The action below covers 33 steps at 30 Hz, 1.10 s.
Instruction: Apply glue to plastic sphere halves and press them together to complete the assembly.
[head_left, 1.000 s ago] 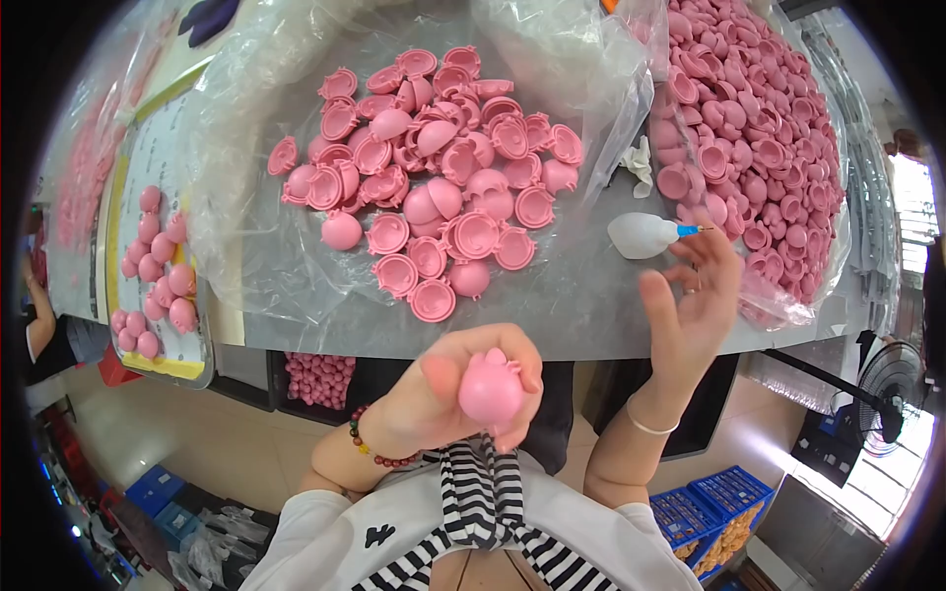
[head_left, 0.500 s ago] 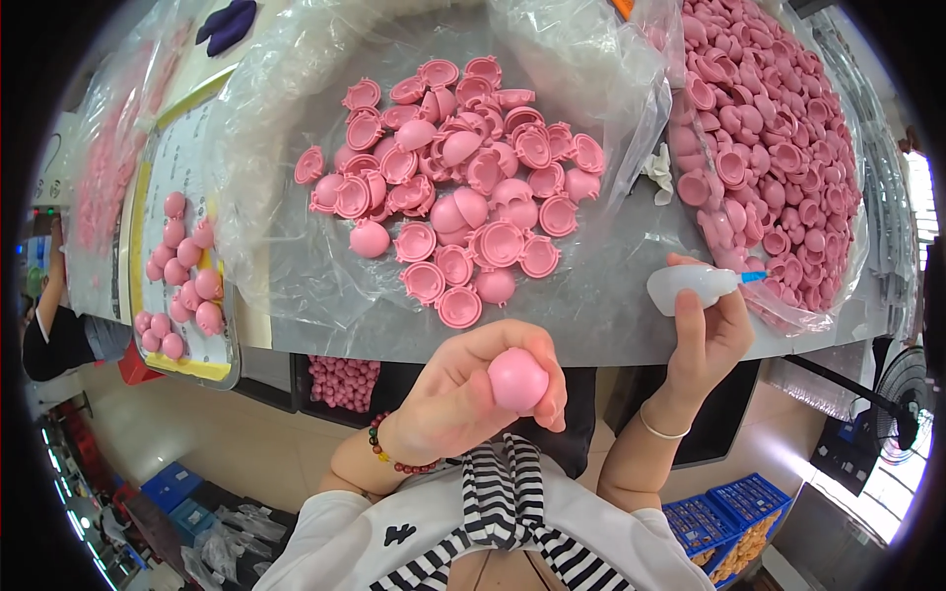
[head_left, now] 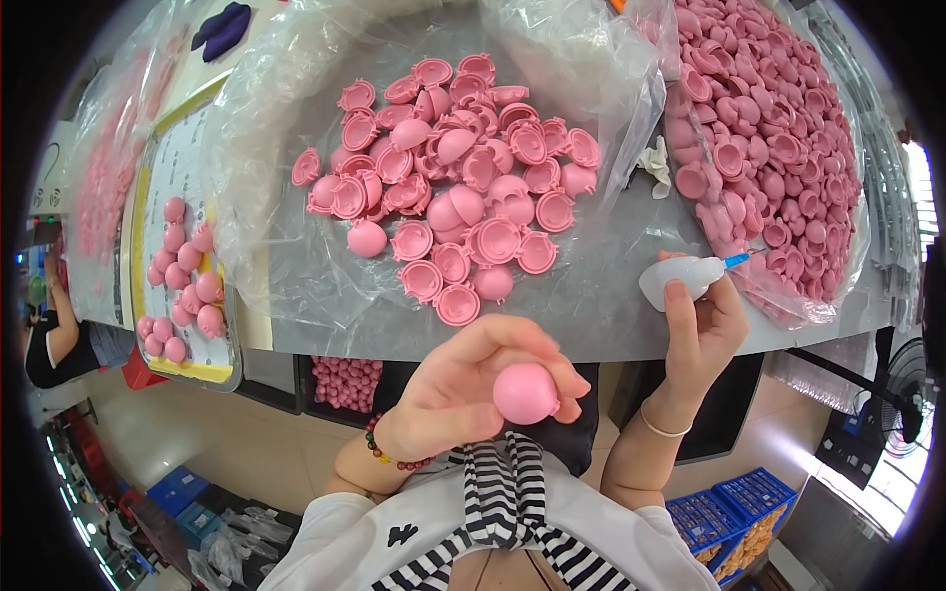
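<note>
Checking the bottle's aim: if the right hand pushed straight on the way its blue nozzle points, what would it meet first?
Likely the heap of pink shells in clear plastic; the right hand tilts the white bottle that way. Depth unclear.

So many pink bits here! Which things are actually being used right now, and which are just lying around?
In use:
left hand gripping a pink ball
right hand holding a small white squeeze bottle

Lying about:
heap of pink half-shells
tray of finished balls
purple cloth

Bare grey table (head_left: pixel 611 295) at centre-right leaves passage between the heap of pink shells (head_left: pixel 453 187) and the bagged shells (head_left: pixel 769 148) at right.
</note>
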Tool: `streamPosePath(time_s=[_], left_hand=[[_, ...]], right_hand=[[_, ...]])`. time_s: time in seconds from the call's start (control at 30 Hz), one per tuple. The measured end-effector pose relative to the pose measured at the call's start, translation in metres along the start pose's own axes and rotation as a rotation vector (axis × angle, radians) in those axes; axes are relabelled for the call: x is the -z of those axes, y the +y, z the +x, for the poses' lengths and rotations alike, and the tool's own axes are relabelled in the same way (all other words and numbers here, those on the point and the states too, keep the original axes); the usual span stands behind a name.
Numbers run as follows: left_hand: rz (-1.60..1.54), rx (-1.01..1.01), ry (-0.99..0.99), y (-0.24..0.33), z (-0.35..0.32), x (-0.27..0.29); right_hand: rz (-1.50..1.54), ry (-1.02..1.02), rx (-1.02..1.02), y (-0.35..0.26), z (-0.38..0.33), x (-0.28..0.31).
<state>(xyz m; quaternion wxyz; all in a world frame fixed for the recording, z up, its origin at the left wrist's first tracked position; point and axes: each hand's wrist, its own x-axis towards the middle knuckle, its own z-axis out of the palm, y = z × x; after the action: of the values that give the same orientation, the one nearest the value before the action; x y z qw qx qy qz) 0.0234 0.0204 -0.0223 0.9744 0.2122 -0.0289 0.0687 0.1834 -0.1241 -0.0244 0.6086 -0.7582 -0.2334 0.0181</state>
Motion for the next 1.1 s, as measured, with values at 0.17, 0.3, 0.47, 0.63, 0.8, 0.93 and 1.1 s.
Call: streamPosePath(time_s=[0.17,0.3,0.47,0.63,0.8,0.93,1.1], left_hand=[[0.189,-0.116,-0.151,0.0,0.004,0.008],[0.497,-0.259,-0.127,0.002,0.004,0.008],[1.121,-0.603,-0.058,0.004,0.008,0.004],[1.17,-0.713,-0.041,0.002,0.004,0.002],[1.276,-0.64,0.001,0.018,-0.005,-0.003],[1.555,-0.673,0.401,0.064,-0.029,0.001],[2.123,-0.539,1.153,0.144,-0.071,0.035]], right_hand=[[-0.004,-0.01,0.016,0.001,0.0,0.0],[-0.061,-0.075,0.056,0.002,0.0,0.004],[-0.015,-0.005,0.061,0.001,0.0,-0.002],[-0.016,-0.006,0.065,0.001,0.001,-0.006],[-0.023,-0.027,0.014,0.002,-0.003,-0.002],[-0.014,-0.043,-0.009,0.002,-0.003,0.006],[-0.039,-0.067,0.066,0.003,-0.003,0.001]])
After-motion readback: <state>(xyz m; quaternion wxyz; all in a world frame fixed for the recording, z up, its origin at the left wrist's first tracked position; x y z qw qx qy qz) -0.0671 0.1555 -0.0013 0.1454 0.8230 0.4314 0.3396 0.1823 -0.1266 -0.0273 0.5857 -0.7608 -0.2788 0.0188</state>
